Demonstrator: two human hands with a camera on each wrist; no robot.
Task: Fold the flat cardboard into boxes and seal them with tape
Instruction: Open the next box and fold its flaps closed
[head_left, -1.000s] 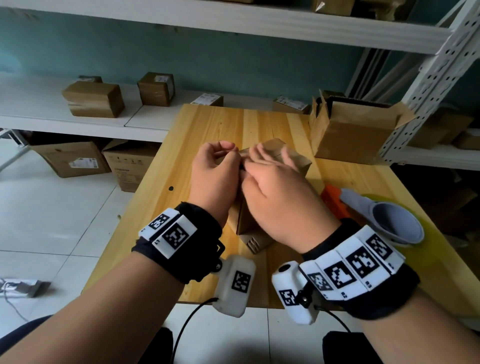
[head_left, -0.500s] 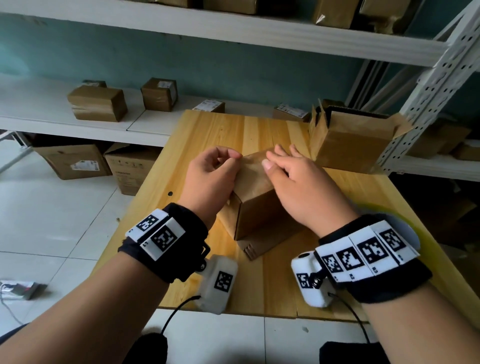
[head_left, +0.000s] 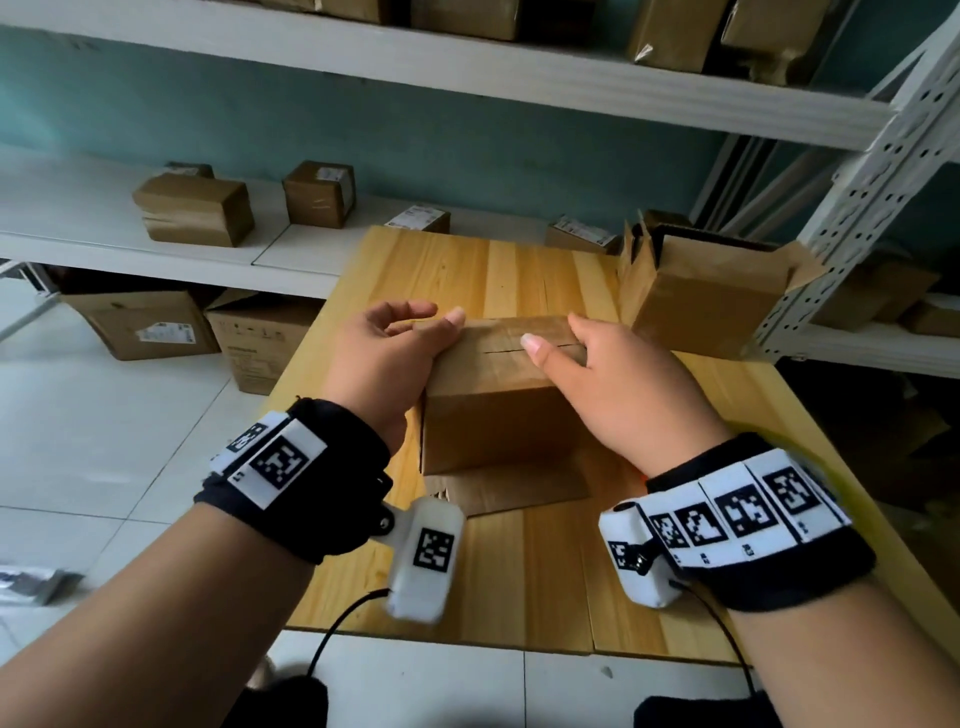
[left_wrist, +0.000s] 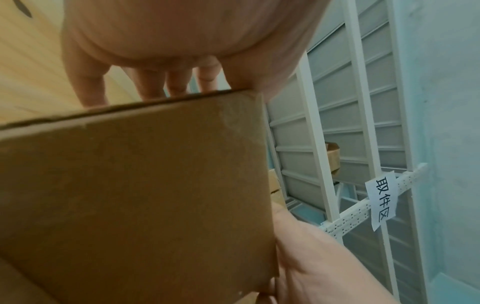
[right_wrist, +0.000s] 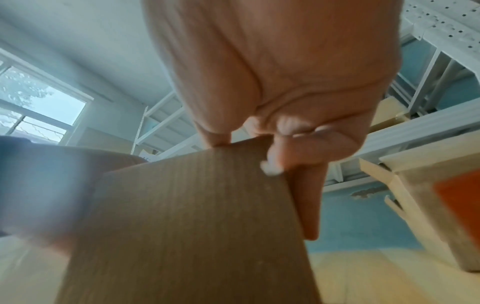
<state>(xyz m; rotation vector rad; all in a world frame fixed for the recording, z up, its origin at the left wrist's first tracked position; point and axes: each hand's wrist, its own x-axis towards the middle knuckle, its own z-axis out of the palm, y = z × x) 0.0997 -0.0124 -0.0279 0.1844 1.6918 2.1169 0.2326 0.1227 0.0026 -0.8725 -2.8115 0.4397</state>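
A small brown cardboard box (head_left: 493, 410) stands in the middle of the wooden table (head_left: 519, 571), its top flaps closed along a seam. One bottom flap (head_left: 514, 488) juts out flat toward me. My left hand (head_left: 421, 332) grips the box's left end, thumb on top and fingers (left_wrist: 150, 82) down the side. My right hand (head_left: 566, 348) grips the right end with the thumb beside the seam; its fingers (right_wrist: 306, 195) curl over the top edge of the box (right_wrist: 192, 226). The left wrist view is filled by the box's side (left_wrist: 135, 195).
An open cardboard box (head_left: 711, 296) with raised flaps stands at the table's back right, near a white rack post (head_left: 857, 182). Sealed boxes (head_left: 195, 208) sit on the low shelf behind. An orange piece of the tape dispenser (right_wrist: 462, 197) shows right of my right hand.
The box has been turned from tilted to square on the table with its flaps closed on top. My hands have spread from its middle to its left and right ends.
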